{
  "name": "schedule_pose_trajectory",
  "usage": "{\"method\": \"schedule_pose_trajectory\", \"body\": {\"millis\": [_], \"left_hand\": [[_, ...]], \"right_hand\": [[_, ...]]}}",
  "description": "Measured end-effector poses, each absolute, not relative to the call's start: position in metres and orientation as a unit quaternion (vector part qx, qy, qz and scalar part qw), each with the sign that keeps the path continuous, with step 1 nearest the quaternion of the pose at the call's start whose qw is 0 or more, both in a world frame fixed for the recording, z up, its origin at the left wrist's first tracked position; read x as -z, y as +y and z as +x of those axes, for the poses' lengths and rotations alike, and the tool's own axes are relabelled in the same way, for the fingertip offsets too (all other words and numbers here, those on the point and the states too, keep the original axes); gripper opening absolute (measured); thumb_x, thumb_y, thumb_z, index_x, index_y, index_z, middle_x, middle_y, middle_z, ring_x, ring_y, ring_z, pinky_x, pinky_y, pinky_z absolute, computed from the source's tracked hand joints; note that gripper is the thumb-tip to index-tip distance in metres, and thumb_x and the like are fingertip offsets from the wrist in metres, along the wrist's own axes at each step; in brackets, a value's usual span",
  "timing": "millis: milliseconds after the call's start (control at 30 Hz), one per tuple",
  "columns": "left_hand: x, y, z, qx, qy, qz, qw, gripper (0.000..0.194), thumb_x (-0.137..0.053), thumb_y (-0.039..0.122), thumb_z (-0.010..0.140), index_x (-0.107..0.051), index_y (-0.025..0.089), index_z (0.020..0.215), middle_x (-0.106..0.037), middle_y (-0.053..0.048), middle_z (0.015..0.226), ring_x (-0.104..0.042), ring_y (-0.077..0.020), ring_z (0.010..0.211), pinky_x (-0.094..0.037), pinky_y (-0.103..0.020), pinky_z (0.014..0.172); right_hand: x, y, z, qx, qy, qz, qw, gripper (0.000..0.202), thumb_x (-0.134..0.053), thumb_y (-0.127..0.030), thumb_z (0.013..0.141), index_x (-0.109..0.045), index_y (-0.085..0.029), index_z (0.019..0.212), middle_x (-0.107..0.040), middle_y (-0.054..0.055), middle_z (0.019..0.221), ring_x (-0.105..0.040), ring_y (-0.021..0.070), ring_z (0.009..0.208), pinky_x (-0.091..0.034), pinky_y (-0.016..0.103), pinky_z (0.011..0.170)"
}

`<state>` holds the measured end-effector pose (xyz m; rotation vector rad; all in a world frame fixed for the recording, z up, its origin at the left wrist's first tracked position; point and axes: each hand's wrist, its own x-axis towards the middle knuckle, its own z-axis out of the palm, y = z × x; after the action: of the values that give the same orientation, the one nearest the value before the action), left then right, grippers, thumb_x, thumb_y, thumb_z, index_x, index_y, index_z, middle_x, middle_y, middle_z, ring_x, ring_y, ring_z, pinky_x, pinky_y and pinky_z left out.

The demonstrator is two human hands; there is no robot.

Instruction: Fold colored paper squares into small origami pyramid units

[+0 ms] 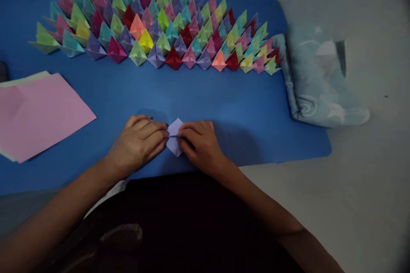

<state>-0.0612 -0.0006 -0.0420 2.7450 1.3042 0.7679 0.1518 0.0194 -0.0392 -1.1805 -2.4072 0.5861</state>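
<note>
Near the table's front edge, a small folded piece of lilac paper (174,146) shows between my two hands, with a crease or slit across its middle. My left hand (137,141) is closed on its left side, fingers bent together. On the right side, my right hand (201,143) pinches the same paper with thumb and fingers. The paper's upper and lower corners stick out between the hands, while its left and right ends are hidden under the fingers.
Rows of folded paper boats (156,55) in many colours stand along the back of the blue table (128,89). At the left lies a stack of pink and pale green paper sheets (48,115). A folded grey-blue patterned cloth (320,81) hangs over the right edge.
</note>
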Motion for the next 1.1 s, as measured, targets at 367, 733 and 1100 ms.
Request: {"method": "schedule_pose_trajectory", "body": {"millis": [367, 733, 1100], "left_hand": [[0.04, -0.001, -0.053, -0.232, 0.509, 0.825, 0.078, 0.024, -0.049, 0.033, 0.1, -0.067, 0.022, 0.089, -0.074, -0.005, 0.102, -0.066, -0.0219, 0.091, -0.046, -0.041, 0.083], [0.04, 0.0, -0.048, -0.223, 0.554, 0.796, 0.103, 0.025, -0.05, 0.034, 0.098, -0.065, 0.02, 0.083, -0.071, -0.007, 0.1, -0.064, -0.0247, 0.093, -0.044, -0.043, 0.086], [0.036, 0.002, -0.043, -0.2, 0.586, 0.772, 0.143, 0.023, -0.054, 0.034, 0.093, -0.067, 0.019, 0.081, -0.071, -0.008, 0.102, -0.063, -0.0269, 0.095, -0.042, -0.044, 0.087]], "right_hand": [[0.037, 0.02, 0.147, -0.208, -0.847, -0.454, 0.182, 0.014, -0.052, -0.023, 0.097, -0.063, -0.022, 0.089, -0.073, 0.004, 0.103, -0.062, 0.0201, 0.094, -0.036, 0.037, 0.083], [0.041, 0.018, 0.142, -0.215, -0.822, -0.486, 0.205, 0.012, -0.054, -0.021, 0.094, -0.058, -0.021, 0.082, -0.071, 0.005, 0.099, -0.061, 0.02, 0.094, -0.037, 0.036, 0.083], [0.042, 0.013, 0.154, -0.261, -0.798, -0.442, 0.317, 0.017, -0.055, -0.014, 0.09, -0.068, -0.024, 0.088, -0.07, 0.003, 0.103, -0.065, 0.0177, 0.097, -0.043, 0.036, 0.091]]}}
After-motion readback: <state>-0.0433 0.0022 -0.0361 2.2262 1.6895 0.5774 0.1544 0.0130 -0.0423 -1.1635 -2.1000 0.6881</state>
